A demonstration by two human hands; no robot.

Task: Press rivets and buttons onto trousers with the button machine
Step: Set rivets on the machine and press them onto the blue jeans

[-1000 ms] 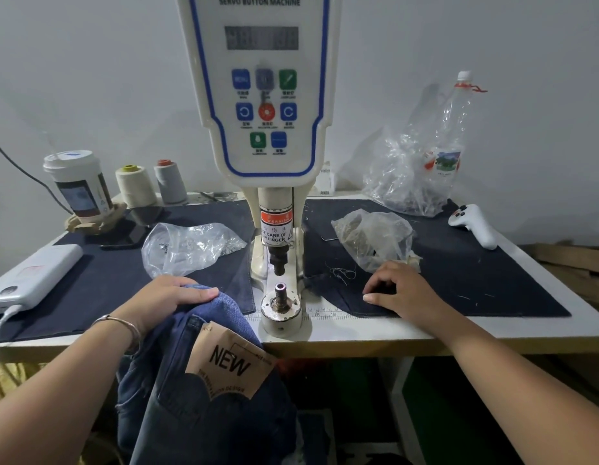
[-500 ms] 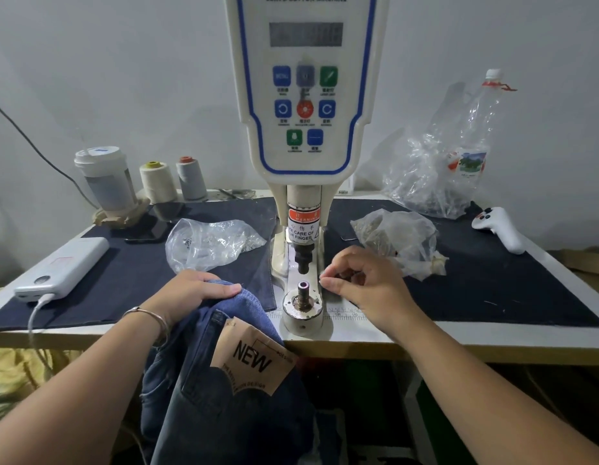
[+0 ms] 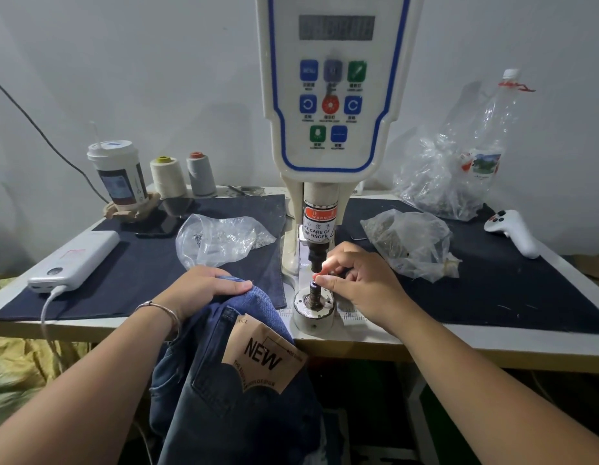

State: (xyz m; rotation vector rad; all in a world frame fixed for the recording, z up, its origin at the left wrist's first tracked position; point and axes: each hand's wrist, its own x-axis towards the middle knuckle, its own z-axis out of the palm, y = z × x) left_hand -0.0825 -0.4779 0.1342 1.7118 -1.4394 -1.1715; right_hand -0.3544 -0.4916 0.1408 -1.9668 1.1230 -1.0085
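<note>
The white servo button machine (image 3: 331,105) stands at the table's middle, its punch (image 3: 316,255) above a metal die post (image 3: 314,292) on a round base. My right hand (image 3: 355,280) pinches a small piece between thumb and forefinger right at the top of the post; the piece itself is too small to make out. Blue jeans (image 3: 237,380) with a brown "NEW" paper tag hang over the table's front edge. My left hand (image 3: 204,285) rests on the bunched denim at the edge, fingers curled over the fold.
Clear bags of small metal parts lie left (image 3: 221,239) and right (image 3: 408,243) of the machine on dark cloth mats. A power bank (image 3: 73,260), cup (image 3: 118,174), two thread cones (image 3: 182,176), a plastic bottle (image 3: 486,152) and a white controller (image 3: 512,229) sit around the edges.
My right hand moved from the mat on the right, in to the die post, now pinching a small piece at its top. My left hand stayed on the jeans.
</note>
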